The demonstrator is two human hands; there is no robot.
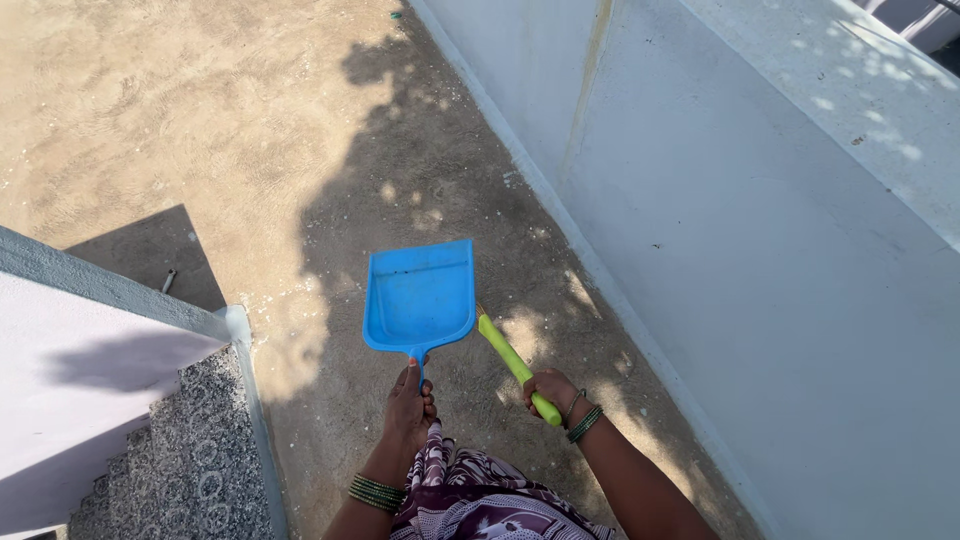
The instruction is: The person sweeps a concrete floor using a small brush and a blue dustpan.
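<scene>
Left hand gripping blue dustpan (held level), arm outstretched.

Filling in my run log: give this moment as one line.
left hand: holds blue plastic dustpan | right hand: grips green stick handle | underfoot: sandy concrete floor

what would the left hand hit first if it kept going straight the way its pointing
The left hand grips the handle of the blue dustpan and points up the frame, away from the body. Past the pan, that line probably meets only the sandy floor, though depth is hard to judge.
</scene>
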